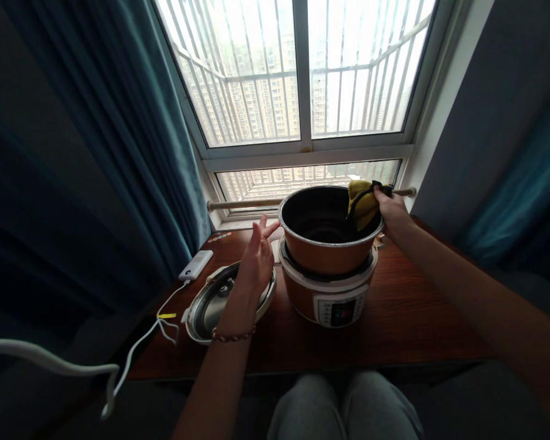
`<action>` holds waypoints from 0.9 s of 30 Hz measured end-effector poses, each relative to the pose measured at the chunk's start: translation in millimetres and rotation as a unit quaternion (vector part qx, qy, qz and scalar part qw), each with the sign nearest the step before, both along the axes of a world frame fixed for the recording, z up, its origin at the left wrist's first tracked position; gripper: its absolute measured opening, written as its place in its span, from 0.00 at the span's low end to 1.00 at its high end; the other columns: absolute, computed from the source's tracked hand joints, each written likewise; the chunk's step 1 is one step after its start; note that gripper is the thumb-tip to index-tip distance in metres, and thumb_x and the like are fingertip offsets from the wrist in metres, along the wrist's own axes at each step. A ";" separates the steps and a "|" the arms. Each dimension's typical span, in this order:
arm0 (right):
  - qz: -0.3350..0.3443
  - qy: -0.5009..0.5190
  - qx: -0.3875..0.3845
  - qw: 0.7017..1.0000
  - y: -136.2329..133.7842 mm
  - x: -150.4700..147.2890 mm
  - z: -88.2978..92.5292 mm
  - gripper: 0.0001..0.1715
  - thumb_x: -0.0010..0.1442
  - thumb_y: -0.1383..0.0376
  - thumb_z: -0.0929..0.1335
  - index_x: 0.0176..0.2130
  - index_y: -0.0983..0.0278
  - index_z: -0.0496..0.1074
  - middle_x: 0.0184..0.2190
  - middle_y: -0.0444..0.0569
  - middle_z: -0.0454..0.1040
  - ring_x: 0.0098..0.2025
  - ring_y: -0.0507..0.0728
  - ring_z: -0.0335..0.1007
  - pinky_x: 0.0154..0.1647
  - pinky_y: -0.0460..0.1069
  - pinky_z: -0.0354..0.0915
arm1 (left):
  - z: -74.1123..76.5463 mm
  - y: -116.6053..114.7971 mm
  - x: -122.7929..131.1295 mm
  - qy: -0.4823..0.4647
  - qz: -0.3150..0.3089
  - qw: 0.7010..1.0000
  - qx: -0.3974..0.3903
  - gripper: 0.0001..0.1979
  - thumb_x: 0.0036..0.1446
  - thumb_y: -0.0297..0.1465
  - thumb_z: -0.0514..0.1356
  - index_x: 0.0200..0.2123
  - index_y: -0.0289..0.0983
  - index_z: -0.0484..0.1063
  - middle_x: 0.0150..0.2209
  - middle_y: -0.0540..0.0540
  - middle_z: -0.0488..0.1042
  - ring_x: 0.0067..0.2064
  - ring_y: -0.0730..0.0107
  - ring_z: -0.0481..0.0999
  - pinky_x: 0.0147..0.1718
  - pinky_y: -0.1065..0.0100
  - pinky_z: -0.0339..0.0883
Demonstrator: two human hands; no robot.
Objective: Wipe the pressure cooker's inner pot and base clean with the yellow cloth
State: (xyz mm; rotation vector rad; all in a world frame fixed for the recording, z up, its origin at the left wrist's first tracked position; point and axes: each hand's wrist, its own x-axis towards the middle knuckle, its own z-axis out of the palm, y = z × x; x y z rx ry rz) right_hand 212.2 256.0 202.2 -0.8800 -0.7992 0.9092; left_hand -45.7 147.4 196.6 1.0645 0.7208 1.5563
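A dark-lined inner pot (330, 253) with a copper-coloured outside stands well above the opening of a rice cooker (297, 293); I cannot tell what supports it. My right hand (391, 208) is closed on a yellow cloth (363, 201) with dark edging, which hangs over the pot's right rim into its inside. At the left rim, my left hand (259, 256) has its fingers spread, one fingertip at or touching the rim. Below that hand lies the cooker's lid (211, 308), its metallic inner side up, partly covered by my forearm.
A white power bank (196, 265) with a white cable (137, 342) lies at the left of the brown wooden table (421, 311). Behind the cooker are a horizontal rail (247, 205) and a barred window (266, 79). Blue curtains (132, 122) hang at the left.
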 end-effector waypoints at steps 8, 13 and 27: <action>0.022 0.023 -0.021 0.999 15.4 2.1 -33.5 0.08 0.54 0.62 0.68 0.31 0.65 0.69 0.24 0.43 0.73 0.27 0.53 0.72 0.31 0.48 0.72 | -15.5 0.8 3.2 0.000 0.016 1.000 -0.024 0.33 0.56 0.50 0.48 0.57 0.34 0.59 0.59 0.42 0.61 0.64 0.62 0.46 0.62 0.65 0.34; 0.025 0.020 -0.051 0.998 19.1 2.4 -50.5 0.08 0.54 0.61 0.68 0.30 0.64 0.69 0.26 0.44 0.75 0.28 0.53 0.73 0.31 0.47 0.72 | -29.3 0.3 6.1 0.001 0.015 0.999 -0.048 0.33 0.57 0.49 0.48 0.59 0.36 0.56 0.61 0.42 0.56 0.64 0.61 0.47 0.61 0.64 0.39; 0.027 -0.102 -0.056 0.993 28.0 7.5 -89.8 0.18 0.49 0.52 0.70 0.32 0.64 0.70 0.30 0.46 0.76 0.32 0.56 0.73 0.33 0.48 0.69 | -61.9 1.4 3.1 -0.018 0.002 0.995 -0.102 0.31 0.56 0.49 0.51 0.58 0.37 0.58 0.59 0.43 0.61 0.63 0.62 0.50 0.61 0.62 0.43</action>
